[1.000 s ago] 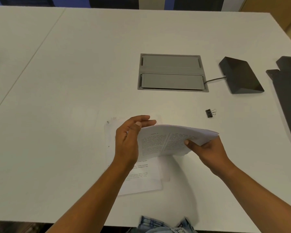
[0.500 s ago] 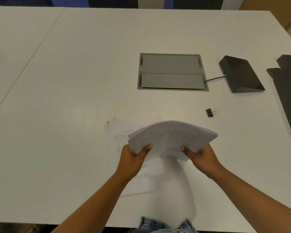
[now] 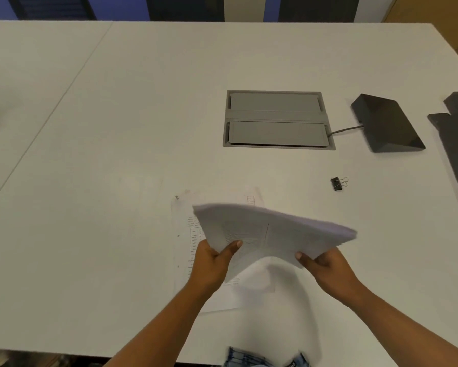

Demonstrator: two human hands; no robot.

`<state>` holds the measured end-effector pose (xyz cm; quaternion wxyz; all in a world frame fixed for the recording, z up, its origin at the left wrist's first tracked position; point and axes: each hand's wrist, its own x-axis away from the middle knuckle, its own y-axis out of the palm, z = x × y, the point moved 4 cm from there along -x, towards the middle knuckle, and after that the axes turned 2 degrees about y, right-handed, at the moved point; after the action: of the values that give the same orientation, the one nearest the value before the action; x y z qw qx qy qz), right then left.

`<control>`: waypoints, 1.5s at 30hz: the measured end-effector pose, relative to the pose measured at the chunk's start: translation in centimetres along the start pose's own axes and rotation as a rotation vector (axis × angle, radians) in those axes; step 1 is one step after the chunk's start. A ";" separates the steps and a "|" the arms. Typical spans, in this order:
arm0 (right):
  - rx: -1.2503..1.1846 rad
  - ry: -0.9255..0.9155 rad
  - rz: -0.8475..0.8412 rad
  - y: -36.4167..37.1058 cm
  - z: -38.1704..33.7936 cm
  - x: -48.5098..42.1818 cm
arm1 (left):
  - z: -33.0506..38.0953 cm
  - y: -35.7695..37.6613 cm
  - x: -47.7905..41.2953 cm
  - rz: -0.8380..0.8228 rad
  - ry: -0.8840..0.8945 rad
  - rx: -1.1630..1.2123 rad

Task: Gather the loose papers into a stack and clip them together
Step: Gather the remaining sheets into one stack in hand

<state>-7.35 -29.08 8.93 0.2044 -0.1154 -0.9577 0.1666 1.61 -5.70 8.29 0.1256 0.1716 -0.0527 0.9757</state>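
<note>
- On the white table (image 3: 90, 181), at the left of the work area, we see loose sheets (image 3: 188, 250) that lie flat and are partly covered by what we hold; they are not yet in the stack.
- Our left hand (image 3: 212, 263) holds the near left part of the stack of papers (image 3: 270, 231), with the thumb on top and the other fingers hidden below, so the fingers are closed on the paper.
- The stack is lifted above the table and bends upward in the middle; its far edge looks blurred, so we cannot tell how well the edges are aligned.
- Our right hand (image 3: 328, 266) grips the near right part of the same stack in the same way, thumb on top, fingers closed under it.
- We judge that the gathering step is in hand: one part of the papers is collected, and the sheets on the table remain.
- The next move probably calls for joining the stack with the flat sheets and squaring the edges.
- Further right, the black binder clip (image 3: 337, 183) lies alone on the table, well apart from both hands; one hand must become free to take it.
</note>
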 end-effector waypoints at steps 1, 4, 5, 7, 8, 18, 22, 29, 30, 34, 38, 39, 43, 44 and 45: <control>-0.001 -0.010 -0.008 -0.3 0.0 0.2 | 0.2 -0.2 -0.1 -0.013 -0.008 -0.004; -0.092 -0.032 -0.023 -0.8 -0.7 1.2 | 0.9 -0.6 -0.1 -0.023 -0.020 0.000; -0.121 -0.032 -0.021 -0.9 -0.8 1.4 | 1.2 -0.7 0.1 -0.027 -0.010 0.006; -0.179 -0.018 0.016 -1.1 -0.9 1.8 | 1.4 -1.0 0.3 -0.028 0.024 0.033; -0.206 0.000 0.046 -1.3 -0.6 1.9 | 1.2 -1.3 0.4 -0.004 0.037 0.042; -0.357 0.233 0.316 -4.2 4.2 3.8 | -8.7 -8.4 1.7 0.400 -0.451 -0.797; -0.438 0.290 0.338 -4.4 4.7 4.3 | -9.6 -8.2 1.9 0.355 -0.444 -0.986; -0.465 0.304 0.341 -4.2 4.7 4.3 | -10.2 -7.4 1.2 0.354 -0.421 -0.663; -0.455 0.300 0.328 -4.2 4.7 4.2 | -10.1 -7.3 1.2 0.353 -0.410 -0.640; -0.462 0.276 0.323 -3.7 4.7 4.0 | -9.6 -6.6 1.2 0.346 -0.356 -0.678; -0.492 0.273 0.332 -3.7 4.7 3.6 | -9.1 -5.8 1.0 0.354 -0.239 -0.862; -0.498 0.270 0.329 -3.8 4.6 3.7 | -8.9 -5.5 0.9 0.344 -0.217 -0.905; -0.463 0.286 0.315 -4.0 4.8 3.9 | -8.6 -4.2 0.2 0.293 -0.138 -0.944; -0.461 0.284 0.321 -4.1 4.8 4.0 | -8.5 -3.9 0.1 0.289 -0.143 -0.941; -0.461 0.281 0.327 -4.3 4.8 4.0 | -8.3 -3.6 -0.1 0.288 -0.160 -0.936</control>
<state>-13.62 -33.15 7.77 0.2737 -0.3330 -0.9014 -0.0419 0.00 -1.05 0.68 0.0489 0.1623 -0.5180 0.8384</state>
